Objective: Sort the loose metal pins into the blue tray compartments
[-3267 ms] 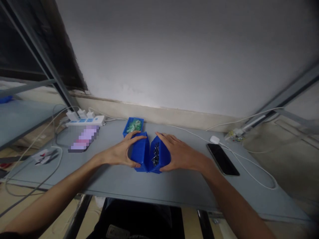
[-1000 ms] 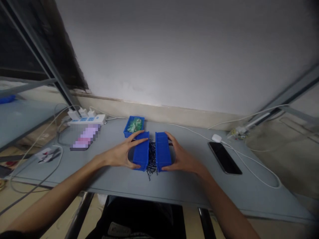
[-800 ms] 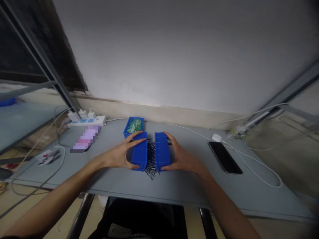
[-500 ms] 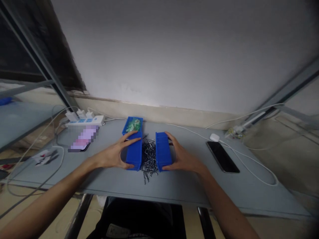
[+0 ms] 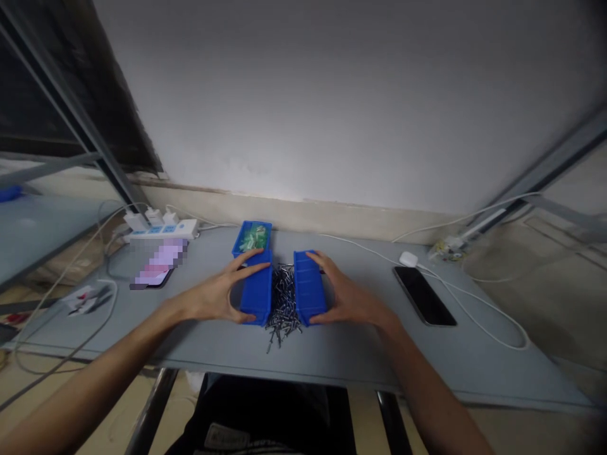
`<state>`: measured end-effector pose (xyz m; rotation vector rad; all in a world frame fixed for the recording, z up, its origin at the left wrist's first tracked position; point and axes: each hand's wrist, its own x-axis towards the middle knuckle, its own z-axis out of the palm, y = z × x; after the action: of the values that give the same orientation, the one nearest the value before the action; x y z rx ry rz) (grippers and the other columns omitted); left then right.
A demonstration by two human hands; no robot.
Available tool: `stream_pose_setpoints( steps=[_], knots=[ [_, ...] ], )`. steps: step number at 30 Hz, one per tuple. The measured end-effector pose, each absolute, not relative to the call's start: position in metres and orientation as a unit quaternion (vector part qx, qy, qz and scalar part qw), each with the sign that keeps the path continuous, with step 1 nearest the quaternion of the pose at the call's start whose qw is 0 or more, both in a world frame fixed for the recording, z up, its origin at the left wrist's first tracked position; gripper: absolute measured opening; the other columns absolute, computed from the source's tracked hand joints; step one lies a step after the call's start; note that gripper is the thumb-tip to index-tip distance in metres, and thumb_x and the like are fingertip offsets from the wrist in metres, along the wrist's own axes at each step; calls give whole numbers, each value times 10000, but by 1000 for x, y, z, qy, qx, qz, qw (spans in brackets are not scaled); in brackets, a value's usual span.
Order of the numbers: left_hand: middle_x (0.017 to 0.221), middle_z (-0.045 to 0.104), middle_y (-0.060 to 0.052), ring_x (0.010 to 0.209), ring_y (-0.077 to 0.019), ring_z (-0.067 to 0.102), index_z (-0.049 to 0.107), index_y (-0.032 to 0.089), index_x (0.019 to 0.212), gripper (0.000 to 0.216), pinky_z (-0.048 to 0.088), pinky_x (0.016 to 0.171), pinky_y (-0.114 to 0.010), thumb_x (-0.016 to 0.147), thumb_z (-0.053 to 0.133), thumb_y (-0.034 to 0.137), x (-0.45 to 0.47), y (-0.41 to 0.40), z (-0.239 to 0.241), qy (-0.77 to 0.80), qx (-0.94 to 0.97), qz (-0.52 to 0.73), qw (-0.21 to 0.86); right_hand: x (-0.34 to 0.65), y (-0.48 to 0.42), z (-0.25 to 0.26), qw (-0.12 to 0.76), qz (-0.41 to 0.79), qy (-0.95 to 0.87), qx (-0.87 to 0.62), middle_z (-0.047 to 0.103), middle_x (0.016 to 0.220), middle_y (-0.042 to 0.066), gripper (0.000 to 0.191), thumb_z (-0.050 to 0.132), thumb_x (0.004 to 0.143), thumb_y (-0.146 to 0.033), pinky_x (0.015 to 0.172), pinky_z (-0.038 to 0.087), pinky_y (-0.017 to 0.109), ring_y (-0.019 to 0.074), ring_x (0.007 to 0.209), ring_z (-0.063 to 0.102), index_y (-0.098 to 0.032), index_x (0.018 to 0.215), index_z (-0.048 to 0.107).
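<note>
The left hand [image 5: 211, 298] is clasping a blue plastic bin [image 5: 257, 295] and the right hand [image 5: 346, 300] a second bin [image 5: 310, 287], both spread wide, the bins no longer touching, with loose screws [image 5: 283, 306] between them on the counter [image 5: 427, 370].

Smooth plastic bins [image 5: 257, 296], shiny metal fasteners [image 5: 283, 308]

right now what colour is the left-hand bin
Bright blue; the bin shows best in the head view.

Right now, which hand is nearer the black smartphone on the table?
The right hand is nearer: it holds the right blue bin, to the left of the black smartphone. The left hand is farther away, holding the left blue bin beyond that bin.
</note>
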<state>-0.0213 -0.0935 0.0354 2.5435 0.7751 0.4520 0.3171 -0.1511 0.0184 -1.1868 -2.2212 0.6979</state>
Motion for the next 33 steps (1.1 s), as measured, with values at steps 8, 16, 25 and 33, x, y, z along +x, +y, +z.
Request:
stream_pose_setpoints(
  steps=[8,16,25,33],
  knots=[
    [1701,107,-93,1535,-389,225,172,378,1618,1052,319,1210,-618,786,809,471,-70,-108,28,325,902,178,221,351,-164,8,260,239,-799,-486,45,1706,32,1256,867,695,-552,1232,278,603,378,1548,157,-435,1610,13],
    [1695,141,-66,1488,-402,332,463,371,1505,713,497,1108,-529,852,747,381,-113,-126,26,368,908,149,134,386,-201,-4,269,220,-769,-536,97,1699,100,1218,820,784,-470,1181,395,590,396,1511,274,-391,1619,-64],
    [1427,570,-28,1383,-314,467,774,306,978,123,454,1132,-509,921,664,305,-102,-133,24,305,940,134,67,375,-222,10,217,136,-802,-540,45,1701,-64,830,728,875,-251,1139,418,666,403,1519,248,-517,1541,309],
    [1047,726,-43,977,-210,670,755,263,1017,133,554,867,-344,950,665,336,-88,-145,57,296,922,225,104,363,-210,21,205,20,-814,-543,487,1460,68,278,616,906,-201,1003,530,621,362,1233,573,-334,1134,703]
  ],
)
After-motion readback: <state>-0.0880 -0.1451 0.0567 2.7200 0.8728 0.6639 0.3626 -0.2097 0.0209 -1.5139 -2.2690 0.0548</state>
